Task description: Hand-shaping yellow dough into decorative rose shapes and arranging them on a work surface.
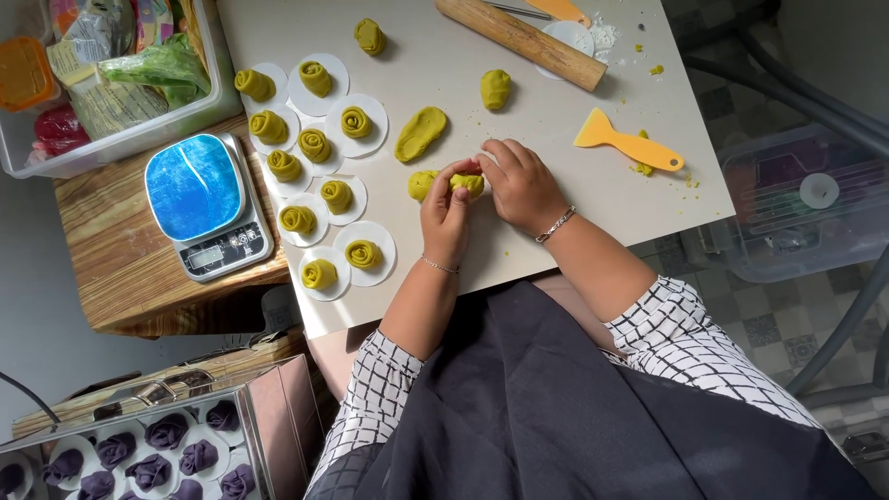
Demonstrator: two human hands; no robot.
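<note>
My left hand [445,211] and my right hand [521,183] meet over the white board [556,111], both pinching one green dough piece [466,183] with a bit of red showing at its top. Just left of it lies another small green lump [421,184]. A flattened green oval of dough [420,132] rests above my left hand, and a rolled green piece [495,89] sits above my right hand. To the left, several rose-shaped green buns [315,143] stand on round white papers.
A wooden rolling pin [521,41] and a yellow scraper [628,143] lie at the board's far side. A blue-topped kitchen scale [206,202] stands on a wooden table at left, beside a clear tub of packets [102,79]. A tray of purple buns [139,454] is at the lower left.
</note>
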